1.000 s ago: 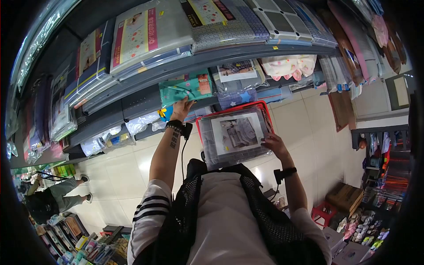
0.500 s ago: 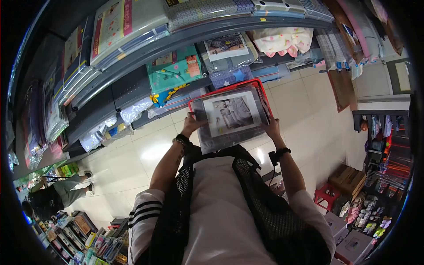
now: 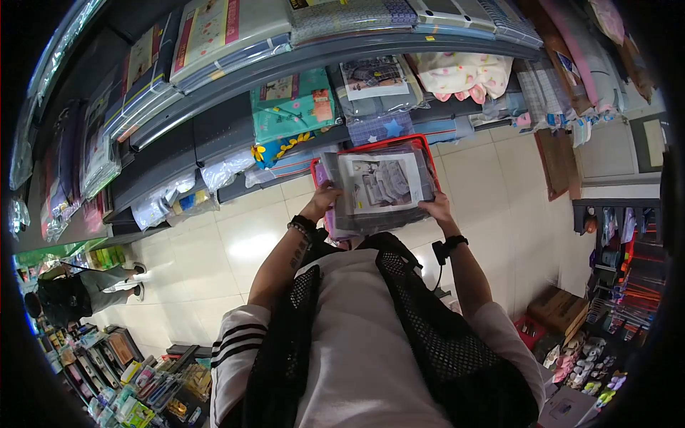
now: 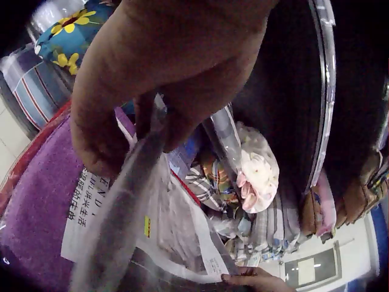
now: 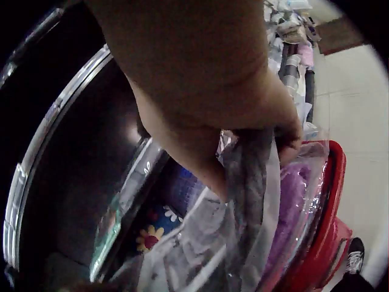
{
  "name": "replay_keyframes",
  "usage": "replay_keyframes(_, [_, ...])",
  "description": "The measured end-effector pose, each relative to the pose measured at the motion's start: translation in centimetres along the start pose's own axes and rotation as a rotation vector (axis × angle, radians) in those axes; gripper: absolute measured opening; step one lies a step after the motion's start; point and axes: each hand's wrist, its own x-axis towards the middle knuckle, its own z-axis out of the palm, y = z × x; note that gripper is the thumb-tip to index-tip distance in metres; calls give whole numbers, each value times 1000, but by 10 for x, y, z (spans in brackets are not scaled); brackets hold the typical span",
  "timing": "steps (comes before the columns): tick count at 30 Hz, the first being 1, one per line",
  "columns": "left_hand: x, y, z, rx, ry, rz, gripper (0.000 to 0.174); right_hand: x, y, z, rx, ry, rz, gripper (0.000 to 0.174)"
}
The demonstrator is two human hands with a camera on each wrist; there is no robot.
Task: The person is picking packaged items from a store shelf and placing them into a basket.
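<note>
Both hands hold a grey plastic-wrapped package with a printed picture sheet, over a red basket. The left hand pinches its left edge; in the left wrist view, thumb and fingers of the left hand close on the clear wrap. At the right edge, the right hand grips the package, and in the right wrist view the right hand has its fingers round the folded grey edge. Purple fabric in the basket shows below the package, also as purple fabric in the right wrist view.
Shelves of packaged bedding run across the top, with a teal package at the front of the lower one. A person stands at the left. Cardboard boxes and a red stool are at lower right.
The left hand has left the teal package on the shelf and moved to the grey package. Since half a second ago the grey package has lifted and tilted, uncovering purple fabric at its left.
</note>
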Motion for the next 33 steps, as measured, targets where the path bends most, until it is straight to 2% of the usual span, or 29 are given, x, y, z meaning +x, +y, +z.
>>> replay_keyframes(2, [3,-3,-1,-159,-58,-39,38,-20,-31,-36,394,-204,11,60])
replay_keyframes(3, [5,-1,-3,-237,-87,-58,43,-21,-29,-36,396,-199,7,60])
replay_keyframes(5, [8,1,-5,-396,-141,-94,52,-25,-22,-35,911,-247,-245,58])
replay_keyframes(9, [-24,24,3,-425,-129,-29,52,-40,-32,-70,864,-348,-195,56])
replay_keyframes(11, [-28,16,-2,-436,-139,-30,52,-47,-38,-86,859,-427,-267,75])
replay_keyframes(12, [-30,13,-4,-445,-150,-32,52,-53,-47,-98,855,-430,-268,75])
replay_keyframes(14, [-34,12,-4,-491,-170,15,48,-66,-74,-123,824,-403,-330,64])
replay_keyframes(15, [-35,12,-6,-504,-159,-1,47,-67,-82,-130,824,-403,-336,64])
replay_keyframes(17, [-35,12,-11,-545,-181,-40,44,-64,-91,-142,756,-332,-453,50])
replay_keyframes(18, [-42,20,-10,-547,-179,-40,44,-60,-94,-145,755,-335,-454,50])
replay_keyframes(20, [-61,46,-3,-745,-162,-75,44,-49,-99,-153,734,-346,-412,48])
replay_keyframes(24, [-64,35,-4,-640,-133,-55,44,-20,-100,-161,617,-393,-334,50])
replay_keyframes(26, [-70,33,-4,-645,-129,-24,45,-11,-105,-163,825,-405,-400,51])
replay_keyframes(30, [-86,42,0,-720,-104,31,45,11,-121,-177,921,-426,-386,53])
replay_keyframes(33, [-89,43,1,-765,-93,93,46,40,-137,-186,971,-594,-363,61])
